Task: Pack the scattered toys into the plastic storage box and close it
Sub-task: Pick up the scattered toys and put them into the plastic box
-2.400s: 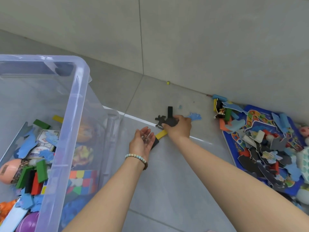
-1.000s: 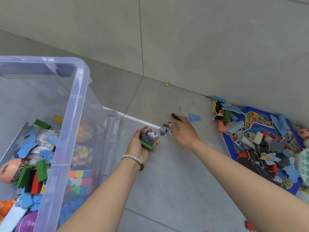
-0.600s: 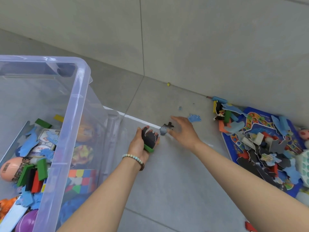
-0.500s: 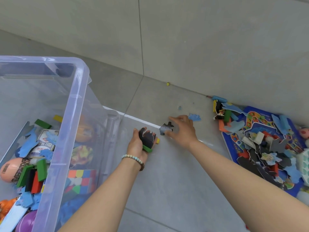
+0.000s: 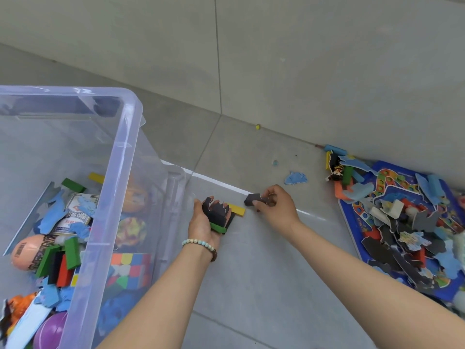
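Just right of the open storage box (image 5: 128, 137), my left hand (image 5: 201, 229) lies palm up, fingers curled round black puzzle pieces (image 5: 216, 210) and a green block (image 5: 218, 227); a yellow block (image 5: 237, 210) shows just beyond them. Farther right of the box, my right hand (image 5: 279, 207) pinches one dark piece (image 5: 251, 199), thumb to fingers. My fingers half cover its shape.

The right hand (image 5: 276, 207) curls up now and pinches the dark puzzle piece (image 5: 253, 199) between thumb and fingertips; half a second ago that piece lay flat under straighter fingers. Over on the left, the left hand (image 5: 203, 227), which was open with little in it at the start, now holds a stack of dark pieces (image 5: 216, 212) with a green block (image 5: 218, 227) at its near edge (quite a handful).
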